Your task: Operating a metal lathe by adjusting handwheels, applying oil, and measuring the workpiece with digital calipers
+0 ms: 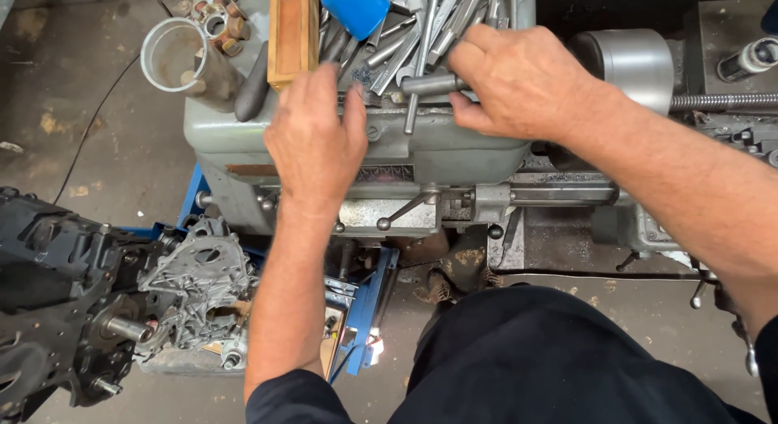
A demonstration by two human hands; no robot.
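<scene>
both hands over top of grey-green lathe headstock point(438, 152); right hand point(519, 83) curled around a short steel cylinder tool point(429, 84), thumb under it, fingers over, gripping it at the front edge of the headstock top; left hand point(316, 140) palm down, fingers loosely spread and bent, holding nothing that shows, fingertips touching the near edge of a heap of steel bars and tool bits point(413, 31); cannot tell if it pinches anything under the fingers; steel cylinder tool lies crosswise, just in front of the heap, touching it; wooden block point(292, 31) stands just above left hand, beside the heap; blue cylinder point(355, 6) at top, resting on the heap, right of the wooden block; clear plastic cup point(174, 55) at left corner of headstock top, near a cluster of rusty nuts point(220, 23); dark rounded handle point(253, 90) between cup and wooden block; lathe chuck point(632, 63) to the right behind right forearm, lead screw point(721, 102) running off right; lever with ball knob point(405, 209) on front of headstock below left wrist; blue stand point(369, 310) under the lathe; engine part with grey cast cover point(198, 290) on the floor at lower left, well apart from the hands; dark trousers point(551, 359) at bottom.
</scene>
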